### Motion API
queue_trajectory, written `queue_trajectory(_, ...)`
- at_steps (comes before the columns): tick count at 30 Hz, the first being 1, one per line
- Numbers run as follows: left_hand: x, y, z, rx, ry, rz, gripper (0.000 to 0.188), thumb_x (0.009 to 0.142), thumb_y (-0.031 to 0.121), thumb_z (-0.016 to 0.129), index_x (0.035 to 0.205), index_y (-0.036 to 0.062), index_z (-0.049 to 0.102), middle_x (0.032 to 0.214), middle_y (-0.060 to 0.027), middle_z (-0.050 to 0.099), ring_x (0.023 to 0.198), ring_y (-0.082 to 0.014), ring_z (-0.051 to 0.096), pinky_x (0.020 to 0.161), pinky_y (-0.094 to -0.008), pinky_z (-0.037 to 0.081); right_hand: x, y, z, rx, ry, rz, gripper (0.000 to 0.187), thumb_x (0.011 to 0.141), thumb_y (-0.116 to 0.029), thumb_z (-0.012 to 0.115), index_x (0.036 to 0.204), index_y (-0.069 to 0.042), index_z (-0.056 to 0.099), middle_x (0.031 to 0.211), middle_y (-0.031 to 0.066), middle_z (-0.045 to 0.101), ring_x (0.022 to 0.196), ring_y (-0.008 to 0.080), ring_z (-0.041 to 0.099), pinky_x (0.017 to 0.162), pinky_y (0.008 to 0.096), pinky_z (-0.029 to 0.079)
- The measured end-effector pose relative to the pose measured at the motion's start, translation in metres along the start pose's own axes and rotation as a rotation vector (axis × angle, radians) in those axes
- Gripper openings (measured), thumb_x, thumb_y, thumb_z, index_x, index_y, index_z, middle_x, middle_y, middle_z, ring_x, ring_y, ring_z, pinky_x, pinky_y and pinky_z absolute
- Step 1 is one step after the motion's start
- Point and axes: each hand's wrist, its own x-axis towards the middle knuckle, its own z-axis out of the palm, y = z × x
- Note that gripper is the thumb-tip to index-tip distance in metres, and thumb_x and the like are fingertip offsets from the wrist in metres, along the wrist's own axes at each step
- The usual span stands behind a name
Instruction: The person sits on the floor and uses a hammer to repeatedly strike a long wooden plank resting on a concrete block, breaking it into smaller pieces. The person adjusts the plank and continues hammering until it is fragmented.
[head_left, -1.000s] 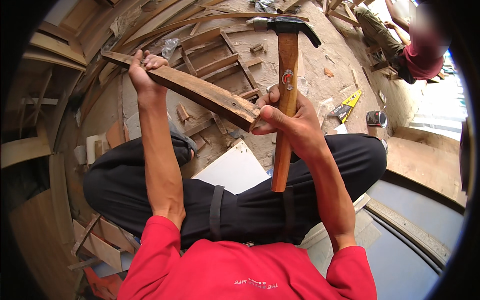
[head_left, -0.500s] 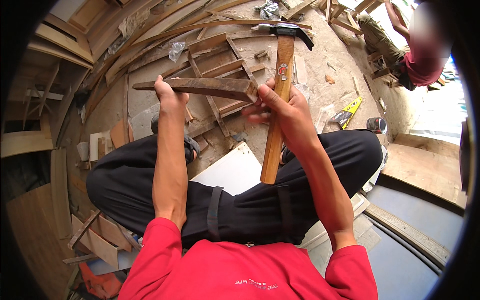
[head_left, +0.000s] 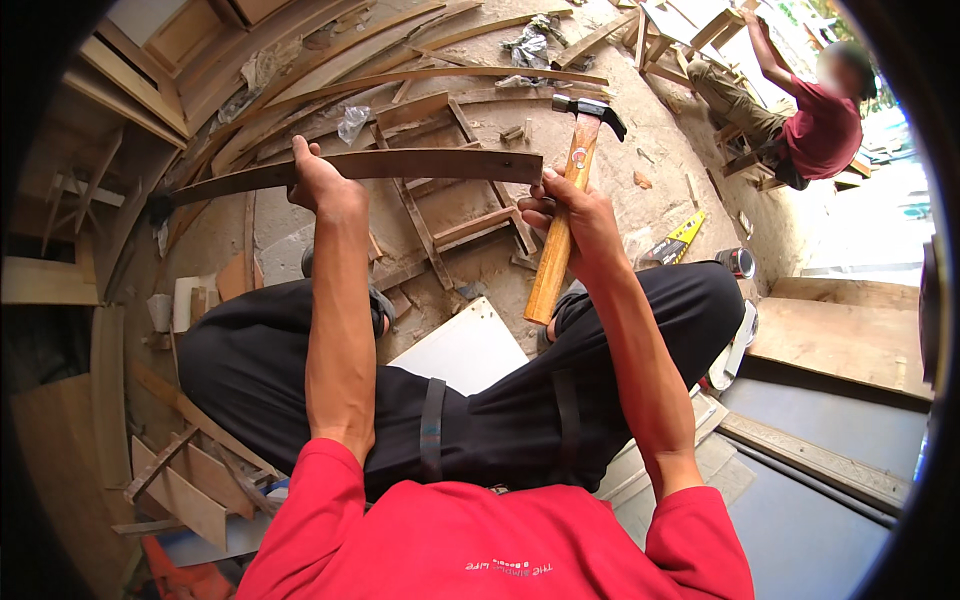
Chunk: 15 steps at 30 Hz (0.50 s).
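A long, slightly curved brown wooden strip (head_left: pixel 430 166) is held up level across the view in front of me. My left hand (head_left: pixel 328 188) is closed around it left of its middle, and its far left end reaches toward the stacked furniture. My right hand (head_left: pixel 588 228) grips a claw hammer (head_left: pixel 549 280) by its wooden handle, head up and claw pointing right. The thumb and forefinger of that hand are at the strip's right end; whether they pinch it is hard to see. A small dark spot shows near that end.
Beyond the strip, a wooden frame (head_left: pixel 437 225) lies on the dusty floor among long curved strips. A white board (head_left: pixel 465 350) lies between my legs. At right are a yellow-black handsaw (head_left: pixel 680 238), a can (head_left: pixel 737 263) and a person (head_left: pixel 822 135) handling wood.
The strip has turned and shifted, so its broad side and longer left part now show. My right hand and the hammer have tilted, with the hammer head lower in view.
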Motion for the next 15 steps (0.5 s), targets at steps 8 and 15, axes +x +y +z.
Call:
queue_trajectory(8,-0.007,0.009,0.002,-0.019,0.02,0.021,0.052,0.083,0.026,0.074,0.117,0.0012,0.042,0.099,-0.0065,0.058,0.092,-0.022,0.057,0.083,-0.0413,0.051,-0.008,-0.002,-0.002,-0.059,-0.017,-0.022,0.019,0.095,-0.016,0.059,0.102,0.0,0.051,0.086,0.0079,0.057,0.075,0.017,0.066,0.063,0.0235,0.058)
queue_trajectory(15,0.0,0.013,0.008,-0.112,-0.281,-0.041,0.036,0.094,0.043,0.055,0.106,0.0099,0.048,0.089,-0.0031,0.053,0.072,-0.0181,0.051,0.067,-0.0354,0.046,-0.012,-0.003,-0.001,-0.216,-0.012,-0.022,0.019,0.094,-0.011,0.06,0.104,-0.001,0.048,0.092,0.0107,0.057,0.086,0.0256,0.069,0.069,0.033,0.061)
